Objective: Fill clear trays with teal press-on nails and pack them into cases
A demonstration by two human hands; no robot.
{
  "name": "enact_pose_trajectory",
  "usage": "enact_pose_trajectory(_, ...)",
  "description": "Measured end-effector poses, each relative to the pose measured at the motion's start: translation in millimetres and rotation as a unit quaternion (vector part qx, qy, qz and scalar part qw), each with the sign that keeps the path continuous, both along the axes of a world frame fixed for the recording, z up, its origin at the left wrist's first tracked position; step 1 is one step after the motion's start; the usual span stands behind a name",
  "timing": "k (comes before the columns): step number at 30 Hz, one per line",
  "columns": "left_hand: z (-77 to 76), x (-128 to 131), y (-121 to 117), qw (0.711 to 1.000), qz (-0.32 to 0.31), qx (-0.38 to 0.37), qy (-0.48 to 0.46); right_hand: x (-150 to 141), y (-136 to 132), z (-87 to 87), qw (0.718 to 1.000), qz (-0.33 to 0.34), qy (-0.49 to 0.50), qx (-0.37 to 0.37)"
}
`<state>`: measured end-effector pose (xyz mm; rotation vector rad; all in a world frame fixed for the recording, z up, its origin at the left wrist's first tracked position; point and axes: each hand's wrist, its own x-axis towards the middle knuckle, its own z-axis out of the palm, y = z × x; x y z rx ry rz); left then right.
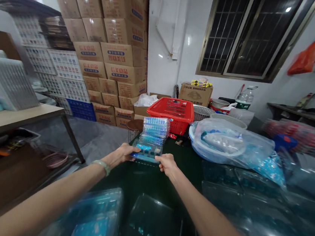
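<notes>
Clamped with left grip (126, 152) and right grip (167, 162) on clear tray (146, 156) near stacked packs (155, 128); apparently positioning; likely calls for level handling next.

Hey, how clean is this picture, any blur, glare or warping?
Head view: the clear trays at lower right look smeared, with soft glare; head view: a bright reflection spots the window; head view: apparent wide-angle distortion tilts the carton stack; head view: left hand and right hand look sharper.
</notes>
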<state>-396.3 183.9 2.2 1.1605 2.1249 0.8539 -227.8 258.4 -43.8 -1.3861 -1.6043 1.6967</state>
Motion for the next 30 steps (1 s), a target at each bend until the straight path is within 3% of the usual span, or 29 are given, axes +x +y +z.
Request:
enact_pose_trajectory(6, 17.4, 19.6, -33.2, 0.972, 0.023, 0.130, -0.195, 48.7, -27.5, 25.2, 0.989, -0.014, 0.138, 0.052)
enact_pose_trajectory(10, 33.4, 49.7, -75.5, 0.947, 0.017, 0.184, -0.263, 88.9, -58.1, 39.9, 0.978, 0.015, 0.200, 0.059)
enact_pose_trajectory(14, 49.9, 75.8, -127.6, 0.942, 0.010, 0.180, -0.283, 109.2, -94.1, 50.9, 0.971, 0.051, 0.226, 0.056)
enact_pose_trajectory(17, 58.3, 80.2, -167.2, 0.950, 0.023, 0.169, -0.260, 106.9, -120.4, 58.8, 0.969, 0.081, 0.227, 0.051)
enact_pose_trajectory(22, 67.8, 63.7, -218.4, 0.966, 0.085, 0.151, -0.190, 81.1, -153.1, 71.6, 0.968, 0.137, 0.206, 0.048)
enact_pose_trajectory(26, 69.3, 49.6, -239.4, 0.968, 0.153, 0.157, -0.123, 53.0, -168.0, 73.5, 0.971, 0.156, 0.166, 0.071)
enact_pose_trajectory(30, 58.9, 43.7, -249.8, 0.965, 0.197, 0.160, -0.069, 31.3, -179.4, 63.4, 0.974, 0.155, 0.107, 0.125)
